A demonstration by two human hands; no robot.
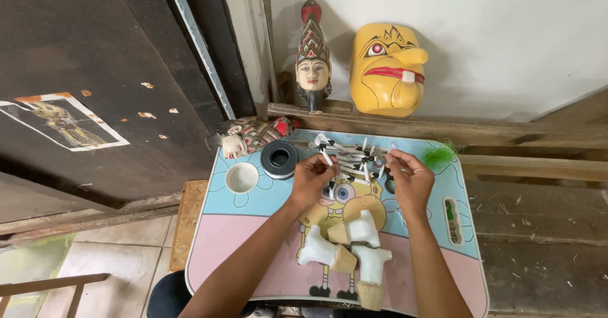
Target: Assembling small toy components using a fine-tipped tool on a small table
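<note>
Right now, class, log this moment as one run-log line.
left hand: on white sticks | right hand: same pile | three white carved pieces: nearer, untouched

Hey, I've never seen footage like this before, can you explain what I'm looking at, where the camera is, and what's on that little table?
There is no machine here: a person wears one camera on the head, so you look down along their own arms. The left hand and right hand are both in a pile of small white sticks with black tips; whether either grip is closed on one is unclear. They work on a small cartoon-printed table. Nearer the person lie three white carved pieces with tan ends. To the left sit a small white cup, a black-and-white spool and a painted puppet lying down. A green tuft lies right. Behind, on a wooden ledge, stand a yellow mask and a crowned puppet head.
</note>
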